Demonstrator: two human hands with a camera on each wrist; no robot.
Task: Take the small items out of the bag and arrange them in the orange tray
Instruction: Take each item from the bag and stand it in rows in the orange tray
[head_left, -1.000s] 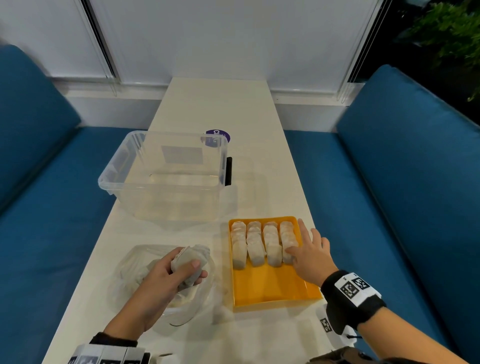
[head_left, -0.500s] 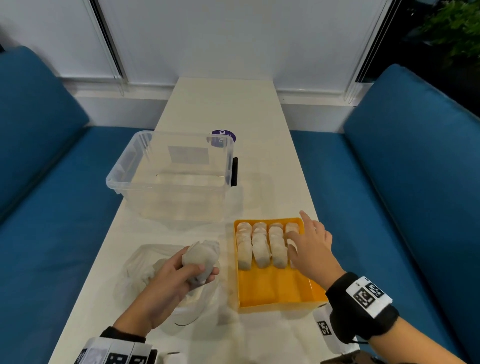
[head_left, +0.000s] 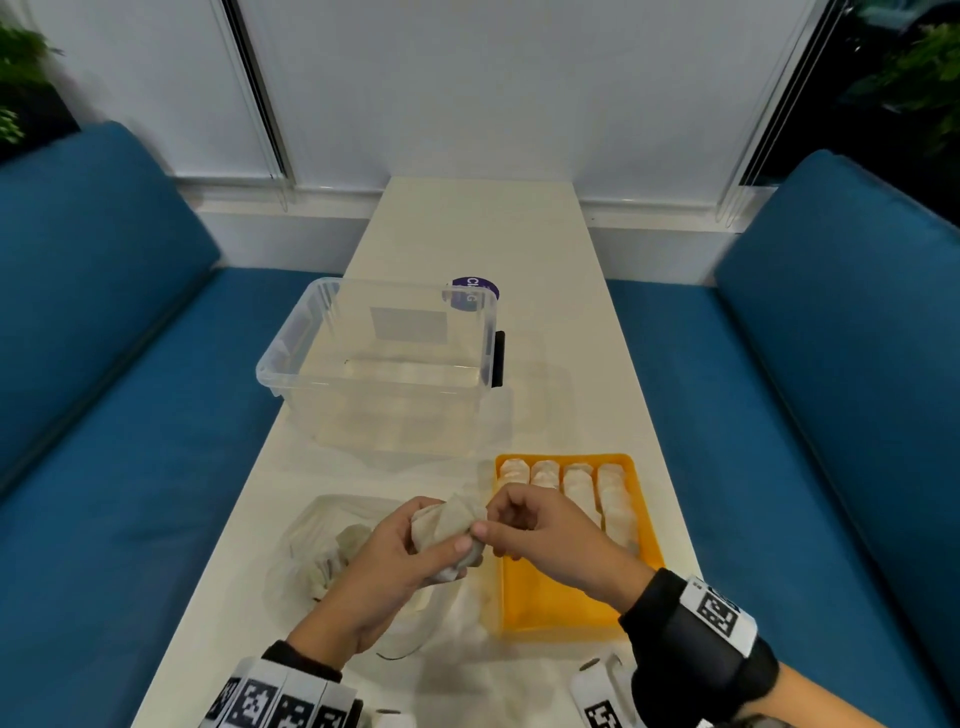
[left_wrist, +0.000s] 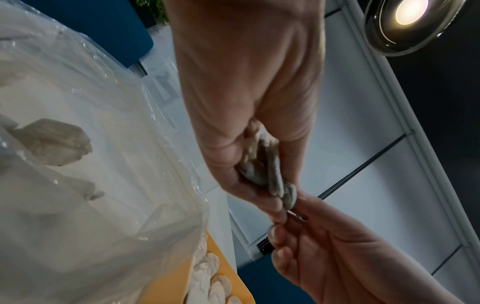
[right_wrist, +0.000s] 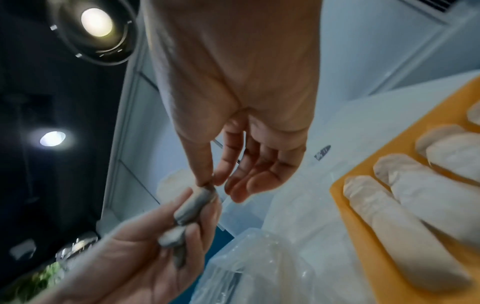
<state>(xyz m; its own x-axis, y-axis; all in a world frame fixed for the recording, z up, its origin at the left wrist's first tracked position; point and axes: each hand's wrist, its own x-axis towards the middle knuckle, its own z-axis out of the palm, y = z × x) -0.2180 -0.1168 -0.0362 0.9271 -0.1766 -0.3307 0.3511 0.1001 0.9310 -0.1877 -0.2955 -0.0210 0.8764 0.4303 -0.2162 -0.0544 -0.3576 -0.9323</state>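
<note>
My left hand (head_left: 441, 540) grips a small stack of pale dumpling-like pieces (head_left: 449, 519) just above the table, between the bag and the tray. My right hand (head_left: 485, 518) pinches the edge of the top piece (right_wrist: 205, 193) with thumb and forefinger (left_wrist: 291, 211); its other fingers hang loosely curled. The orange tray (head_left: 545, 597) lies to the right. Its far half holds several rows of pieces (head_left: 576, 483), and its near half is bare. The clear plastic bag (head_left: 322, 545) lies open at the left with several pieces (left_wrist: 52, 142) inside.
A clear plastic bin (head_left: 384, 364) stands behind the bag and tray on the narrow white table (head_left: 478, 234). A purple round sticker (head_left: 475, 293) sits behind it. Blue benches (head_left: 831, 415) flank the table on both sides.
My right hand has left the rows in the tray and moved left to pinch the stack. My left hand has carried the pieces right, off the bag, towards the tray's near left edge.
</note>
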